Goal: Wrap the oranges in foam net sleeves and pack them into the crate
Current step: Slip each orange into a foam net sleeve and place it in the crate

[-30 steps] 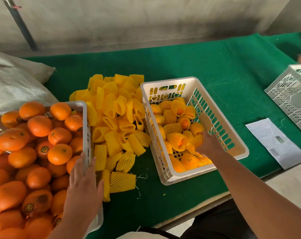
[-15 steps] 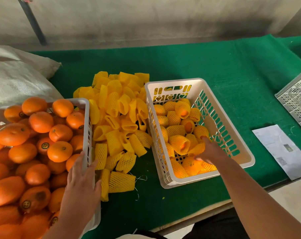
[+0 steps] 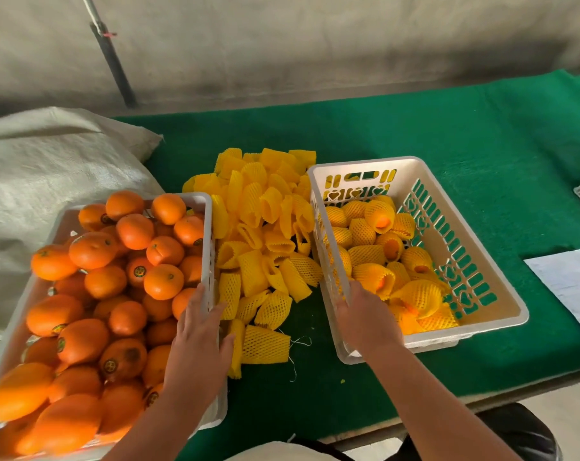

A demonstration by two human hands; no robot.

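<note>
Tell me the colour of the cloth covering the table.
Dark green cloth, in the head view.

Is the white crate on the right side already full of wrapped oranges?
Not full. In the crate, the wrapped oranges lie well below its rim, and the far and right walls are bare above them.

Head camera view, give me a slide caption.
Hands rest on two crates: left hand by bare oranges, right hand by wrapped ones.
</note>
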